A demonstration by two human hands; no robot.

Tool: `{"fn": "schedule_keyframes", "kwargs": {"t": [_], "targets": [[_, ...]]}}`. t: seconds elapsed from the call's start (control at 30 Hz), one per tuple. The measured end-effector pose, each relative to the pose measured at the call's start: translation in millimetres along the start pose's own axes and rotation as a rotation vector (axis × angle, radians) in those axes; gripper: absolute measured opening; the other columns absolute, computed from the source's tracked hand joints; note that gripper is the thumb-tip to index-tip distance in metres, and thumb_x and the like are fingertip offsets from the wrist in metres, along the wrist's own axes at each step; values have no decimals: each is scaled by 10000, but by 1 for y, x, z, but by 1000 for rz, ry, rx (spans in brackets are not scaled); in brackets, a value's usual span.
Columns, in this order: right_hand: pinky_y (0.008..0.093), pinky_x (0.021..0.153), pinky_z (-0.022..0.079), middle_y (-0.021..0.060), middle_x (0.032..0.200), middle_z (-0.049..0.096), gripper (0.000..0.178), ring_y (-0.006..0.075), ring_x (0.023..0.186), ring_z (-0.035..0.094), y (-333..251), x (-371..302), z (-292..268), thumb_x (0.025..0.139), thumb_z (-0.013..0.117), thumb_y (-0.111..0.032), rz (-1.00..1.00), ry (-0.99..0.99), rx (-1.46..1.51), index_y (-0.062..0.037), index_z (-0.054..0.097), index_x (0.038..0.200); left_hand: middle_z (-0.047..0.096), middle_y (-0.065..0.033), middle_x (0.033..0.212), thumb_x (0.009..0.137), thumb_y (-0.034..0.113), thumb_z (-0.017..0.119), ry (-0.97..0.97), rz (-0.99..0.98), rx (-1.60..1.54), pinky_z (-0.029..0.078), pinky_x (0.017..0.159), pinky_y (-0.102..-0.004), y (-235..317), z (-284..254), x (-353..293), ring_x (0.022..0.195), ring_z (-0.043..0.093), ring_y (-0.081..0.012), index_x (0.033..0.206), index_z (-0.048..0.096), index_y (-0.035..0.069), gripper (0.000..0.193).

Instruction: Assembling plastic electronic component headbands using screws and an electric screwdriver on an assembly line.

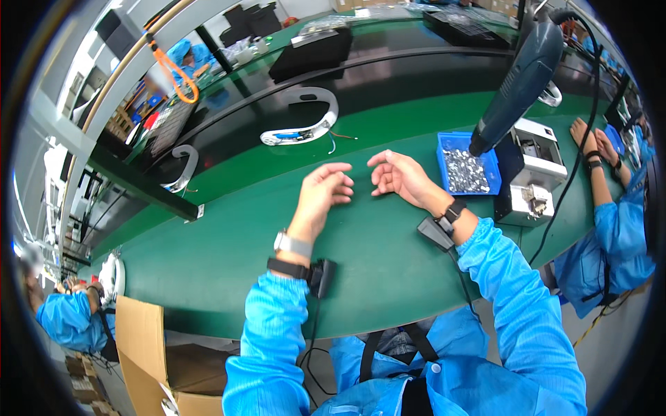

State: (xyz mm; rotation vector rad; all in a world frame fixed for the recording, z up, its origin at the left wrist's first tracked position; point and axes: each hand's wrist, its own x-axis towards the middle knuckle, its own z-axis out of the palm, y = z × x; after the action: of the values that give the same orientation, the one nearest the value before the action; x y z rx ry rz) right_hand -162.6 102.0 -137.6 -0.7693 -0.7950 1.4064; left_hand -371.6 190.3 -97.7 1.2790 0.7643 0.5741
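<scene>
My left hand (322, 196) hovers over the green table with its fingers loosely bent and nothing in them. Facing it, my right hand (404, 179) is also bare, its thumb and fingers apart. A gap separates the two hands. Beyond them lies a white curved, C-shaped housing (327, 123) with a blue strip inside and thin wires sticking out; neither hand touches it. To the right of my right hand stands a blue bin (449, 186) of small metal parts (466, 170). A dark electric screwdriver (519, 80) hangs above the bin.
Right of the bin sits a metal boxy machine (540, 166). Another curved housing (186, 166) rests behind the left post (142, 177). A cardboard box (142, 340) stands at lower left. Co-workers in blue sit on both sides. A black cable (581, 145) crosses the right.
</scene>
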Motion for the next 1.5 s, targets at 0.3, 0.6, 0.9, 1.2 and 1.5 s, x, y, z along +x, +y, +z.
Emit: {"fn": "schedule_keyframes", "kwargs": {"t": [0.3, 0.6, 0.9, 1.2, 1.5], "targets": [[276, 627, 546, 72, 825, 662, 122, 130, 713, 642, -2, -28, 35, 968, 542, -75, -20, 127, -407, 17, 610, 1013, 612, -50, 842, 956, 178, 576, -216, 112, -451, 531, 679, -293, -46, 39, -12, 758, 603, -143, 1155, 598, 30, 249], [420, 767, 525, 137, 885, 664, 193, 339, 848, 652, -88, -91, -20, 830, 692, -173, -273, 767, -1572, -36, 712, 964, 634, -55, 834, 986, 108, 517, -172, 67, -224, 534, 654, -280, -38, 49, -16, 713, 600, -129, 1124, 622, 13, 198], [437, 704, 507, 121, 808, 626, 126, 335, 778, 641, -74, -76, -40, 748, 739, -112, -141, 758, -1508, -53, 665, 832, 631, -30, 818, 985, 72, 541, -305, 111, 14, 511, 688, -241, -40, 50, -22, 721, 587, -99, 1150, 631, 3, 200], [368, 658, 500, 86, 706, 623, 106, 257, 701, 625, -60, -73, -50, 728, 706, -19, -383, 698, -1572, -21, 654, 821, 604, -12, 779, 982, 76, 522, -297, 112, -89, 506, 670, -241, -43, 43, -16, 692, 575, -94, 1159, 616, 7, 212], [362, 617, 484, 83, 737, 595, 90, 253, 681, 614, -53, -74, -56, 766, 686, -34, -599, 791, -1507, -45, 600, 746, 659, -51, 941, 992, 152, 527, -207, -13, 24, 554, 766, -273, -18, 10, -4, 853, 642, -123, 1202, 618, 45, 252]]}}
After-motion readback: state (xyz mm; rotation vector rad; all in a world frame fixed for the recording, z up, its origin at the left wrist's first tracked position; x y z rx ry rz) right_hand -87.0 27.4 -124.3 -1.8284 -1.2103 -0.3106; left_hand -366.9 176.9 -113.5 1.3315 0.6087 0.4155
